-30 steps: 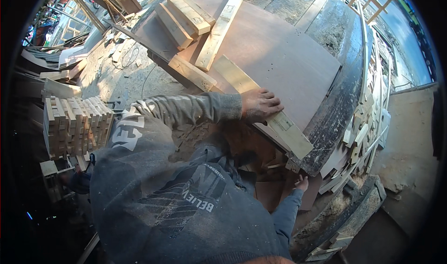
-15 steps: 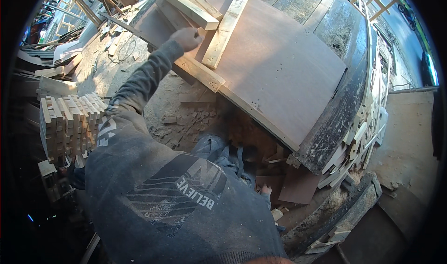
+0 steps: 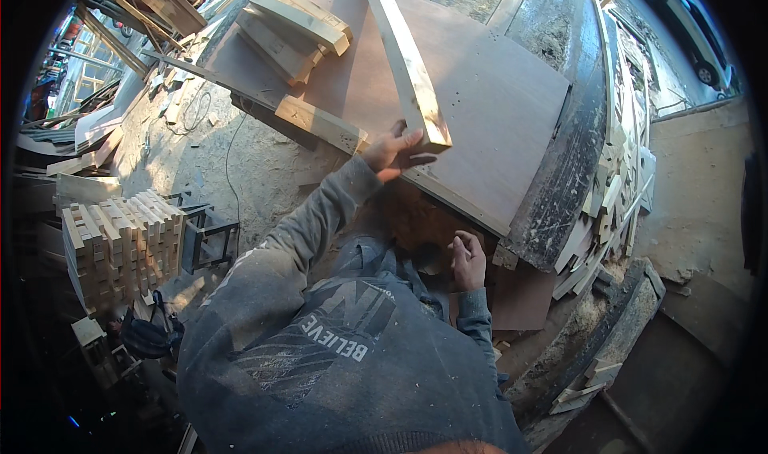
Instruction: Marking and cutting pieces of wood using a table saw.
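Note:
My left hand [image 3: 395, 148] grips the near end of a long pale wooden beam [image 3: 402, 50], which reaches diagonally toward the far edge of the pinkish plywood sheet [image 3: 506, 154]. My right hand [image 3: 468, 258] is in front of the sheet's near edge, below the beam's end, with fingers loosely bent and apart and nothing visible in them. Several short timber pieces [image 3: 298, 24] lie together at the sheet's upper left, and another short timber [image 3: 318, 124] lies along its near edge, left of my left hand.
A stack of notched wood pieces [image 3: 120, 246] stands at the left beside a dark metal frame [image 3: 210, 238]. A cable [image 3: 232, 182] runs over the dusty ground. Offcuts [image 3: 608, 206] are piled along the right. A car [image 3: 680, 30] is at the far right beyond the workplace.
My left hand left a short board, reached toward the upper-left timbers, and now grips the long beam, whose near end has shifted right and toward me. My right hand has risen toward the edge.

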`<state>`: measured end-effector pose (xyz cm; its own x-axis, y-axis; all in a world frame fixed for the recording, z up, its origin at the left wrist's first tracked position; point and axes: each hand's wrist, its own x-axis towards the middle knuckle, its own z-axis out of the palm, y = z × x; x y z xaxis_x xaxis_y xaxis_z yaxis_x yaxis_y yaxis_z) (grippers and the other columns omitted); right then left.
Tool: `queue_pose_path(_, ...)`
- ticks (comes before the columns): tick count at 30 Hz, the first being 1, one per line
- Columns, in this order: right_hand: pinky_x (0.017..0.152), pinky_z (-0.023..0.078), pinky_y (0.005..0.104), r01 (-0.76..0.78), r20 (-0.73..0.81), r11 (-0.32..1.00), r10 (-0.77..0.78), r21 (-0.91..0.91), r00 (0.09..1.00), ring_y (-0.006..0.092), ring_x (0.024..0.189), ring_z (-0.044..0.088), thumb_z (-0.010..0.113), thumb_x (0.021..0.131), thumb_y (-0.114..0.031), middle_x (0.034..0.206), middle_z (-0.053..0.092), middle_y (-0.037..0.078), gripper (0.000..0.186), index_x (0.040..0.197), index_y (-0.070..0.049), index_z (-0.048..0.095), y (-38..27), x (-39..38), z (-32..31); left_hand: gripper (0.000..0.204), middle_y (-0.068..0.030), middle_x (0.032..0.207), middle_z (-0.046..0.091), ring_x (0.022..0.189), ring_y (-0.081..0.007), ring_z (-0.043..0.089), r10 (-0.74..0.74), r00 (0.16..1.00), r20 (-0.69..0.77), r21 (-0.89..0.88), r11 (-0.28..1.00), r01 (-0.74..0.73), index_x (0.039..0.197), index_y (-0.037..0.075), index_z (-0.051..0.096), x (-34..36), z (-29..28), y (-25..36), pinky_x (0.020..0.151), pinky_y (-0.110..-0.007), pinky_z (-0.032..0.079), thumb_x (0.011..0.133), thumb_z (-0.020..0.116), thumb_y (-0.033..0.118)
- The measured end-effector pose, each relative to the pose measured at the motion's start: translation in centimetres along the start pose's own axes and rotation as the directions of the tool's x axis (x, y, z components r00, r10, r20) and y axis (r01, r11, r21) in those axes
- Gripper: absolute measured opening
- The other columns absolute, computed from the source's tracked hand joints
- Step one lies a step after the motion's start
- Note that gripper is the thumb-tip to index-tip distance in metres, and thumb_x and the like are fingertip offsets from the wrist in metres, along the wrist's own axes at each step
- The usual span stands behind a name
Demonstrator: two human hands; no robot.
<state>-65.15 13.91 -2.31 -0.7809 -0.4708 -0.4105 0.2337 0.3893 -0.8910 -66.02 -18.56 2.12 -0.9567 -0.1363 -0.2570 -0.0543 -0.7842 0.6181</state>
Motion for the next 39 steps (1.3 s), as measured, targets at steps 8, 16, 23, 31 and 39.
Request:
queue_pose_path(8, 0.073, 0.053, 0.0249, -0.340, 0.437, 0.557, -0.046, 0.758, 0.898, 0.0112, 0.087, 0.062, 0.050, 0.100, -0.062, 0.115, 0.064, 0.009, 0.073, 0.139, 0.000, 0.051, -1.2, 5.0, -4.6, 0.066, -0.0170, 0.145, 0.053, 0.130, -0.0305, 0.055, -0.589, 0.697, 0.410, -0.210, 0.682, 0.700, 0.150, 0.001, 0.037, -12.2, 7.0, -13.8, 0.113, -0.045, 0.040, 0.092, 0.061, 0.021)
queue_pose_path(16, 0.091, 0.052, 0.0341, 0.180, 0.167, 0.972, -0.154, -0.153, 0.974, 0.0217, 0.101, 0.065, 0.078, 0.087, -0.032, 0.111, 0.069, 0.013, 0.055, 0.128, 0.000, 0.061, -2.5, 0.2, -5.3, 0.062, -0.0201, 0.127, 0.063, 0.124, -0.0379, 0.057, -0.384, 0.917, 0.107, 0.987, -0.068, -0.144, 0.135, -0.002, 0.053, -7.9, 2.5, -11.0, 0.106, -0.044, 0.046, 0.092, 0.069, 0.039)
queue_pose_path(23, 0.077, 0.051, 0.0402, 0.209, -0.071, 0.825, -0.287, -0.526, 0.955, 0.0303, 0.085, 0.060, 0.084, 0.076, -0.027, 0.095, 0.066, 0.016, 0.061, 0.126, 0.001, 0.062, -2.6, -6.4, -9.2, 0.081, -0.0161, 0.163, 0.017, 0.152, -0.0444, 0.004, 0.249, 0.923, 0.295, 0.773, -0.629, -0.077, 0.157, 0.016, 0.027, -0.3, -8.9, -10.1, 0.121, -0.065, 0.005, 0.092, 0.062, 0.050)
queue_pose_path(31, 0.073, 0.053, 0.0387, 0.376, -0.037, 0.558, -0.592, -0.739, 0.805, 0.0301, 0.079, 0.060, 0.084, 0.072, -0.018, 0.094, 0.068, 0.013, 0.063, 0.127, 0.001, 0.060, -3.7, -3.1, -12.6, 0.081, -0.0144, 0.165, 0.015, 0.153, -0.0411, 0.006, 0.245, 0.899, 0.364, 0.722, -0.684, -0.107, 0.158, 0.017, 0.025, 7.3, -8.4, -8.5, 0.121, -0.064, 0.002, 0.096, 0.052, 0.060)
queue_pose_path(39, 0.073, 0.054, 0.0341, 0.536, 0.280, 0.080, -0.783, -0.840, 0.555, 0.0223, 0.083, 0.059, 0.083, 0.070, -0.019, 0.098, 0.066, 0.003, 0.066, 0.133, -0.009, 0.064, -7.2, 5.0, -14.4, 0.051, -0.0251, 0.130, 0.063, 0.128, -0.0459, 0.051, 0.143, 0.974, -0.174, 0.879, -0.424, 0.219, 0.124, 0.004, 0.066, 11.7, -6.8, -3.8, 0.108, -0.050, 0.041, 0.095, 0.051, 0.043)
